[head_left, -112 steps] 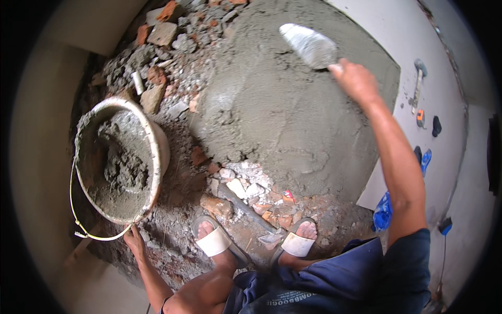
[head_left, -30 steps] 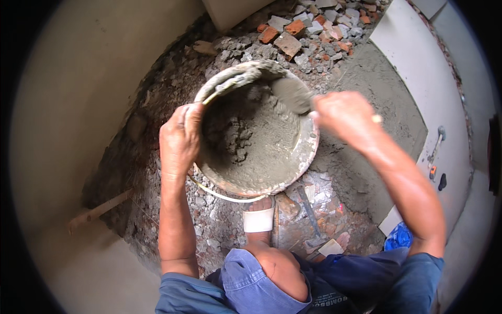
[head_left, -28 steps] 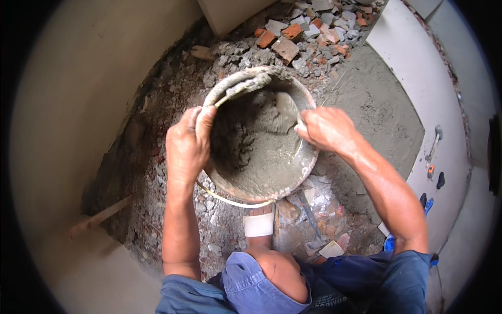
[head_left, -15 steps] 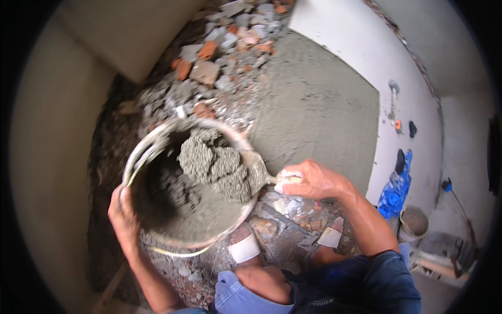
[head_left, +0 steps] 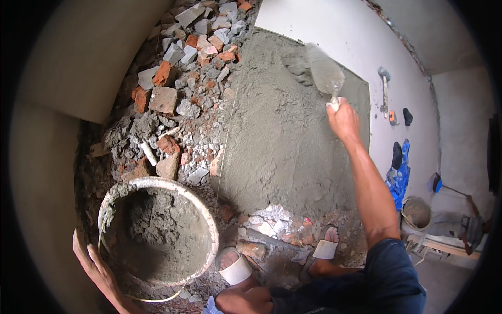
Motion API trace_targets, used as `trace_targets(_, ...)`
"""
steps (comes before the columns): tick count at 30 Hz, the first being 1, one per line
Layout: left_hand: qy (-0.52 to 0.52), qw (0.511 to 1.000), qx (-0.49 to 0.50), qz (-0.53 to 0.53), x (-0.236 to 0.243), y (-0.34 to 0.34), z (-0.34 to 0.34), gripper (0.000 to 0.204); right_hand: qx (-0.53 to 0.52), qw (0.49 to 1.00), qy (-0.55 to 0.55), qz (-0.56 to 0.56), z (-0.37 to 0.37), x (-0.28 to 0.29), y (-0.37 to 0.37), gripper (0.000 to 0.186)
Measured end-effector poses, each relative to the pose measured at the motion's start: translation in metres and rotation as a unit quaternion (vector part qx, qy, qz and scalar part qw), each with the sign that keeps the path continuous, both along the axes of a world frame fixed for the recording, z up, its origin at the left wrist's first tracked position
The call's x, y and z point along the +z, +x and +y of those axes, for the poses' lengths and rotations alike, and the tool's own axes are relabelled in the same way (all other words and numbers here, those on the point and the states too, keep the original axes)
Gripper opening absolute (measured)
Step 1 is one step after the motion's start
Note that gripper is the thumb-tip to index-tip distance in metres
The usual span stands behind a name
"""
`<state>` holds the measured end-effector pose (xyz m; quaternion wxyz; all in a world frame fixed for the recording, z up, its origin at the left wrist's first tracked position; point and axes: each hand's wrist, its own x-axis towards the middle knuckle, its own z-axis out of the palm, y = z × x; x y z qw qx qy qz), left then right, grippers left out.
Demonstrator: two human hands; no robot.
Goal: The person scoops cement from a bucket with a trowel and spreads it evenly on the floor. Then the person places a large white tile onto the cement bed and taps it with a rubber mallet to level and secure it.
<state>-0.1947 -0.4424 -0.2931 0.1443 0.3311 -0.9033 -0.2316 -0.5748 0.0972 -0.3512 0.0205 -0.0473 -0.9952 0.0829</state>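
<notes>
My right hand (head_left: 345, 121) is closed round the handle of a trowel (head_left: 325, 72), its arm stretched far forward. The blade is somewhat blurred and tilted over the far part of a grey mortar bed (head_left: 293, 141). Just left of the blade, a dark, rough patch of mortar (head_left: 297, 67) lies on the bed. At the lower left my left hand (head_left: 95, 268) is open, its fingers stretched out beside a round bucket (head_left: 213, 230); whether they touch it I cannot tell. Inside the bucket is wet mortar (head_left: 157, 225), heaped toward the far side.
Broken bricks and rubble (head_left: 163, 99) cover the ground beyond the bucket. A thin string (head_left: 226, 141) runs along the bed's left edge. On the pale tiles (head_left: 355, 49) at right lie a hammer (head_left: 385, 91), a tape measure (head_left: 392, 116) and a blue plastic bag (head_left: 400, 178).
My right hand has carried the trowel from the bucket forward to the bed's far part, and its mortar load is off the blade. The left hand has let go of the bucket rim; the bucket sits lower.
</notes>
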Motion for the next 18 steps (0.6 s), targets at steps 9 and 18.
trace_targets(9,-0.024,0.997,-0.023,-0.063,-0.053,-0.001,0.024,0.066,-0.227,0.781,-0.563,-0.146,-0.064,-0.046,-0.045,0.042)
trace_targets(18,-0.047,0.996,0.003,-0.073,-0.059,-0.001,0.022,0.073,-0.111,0.886,-0.367,-0.262,-0.129,-0.032,-0.121,0.047)
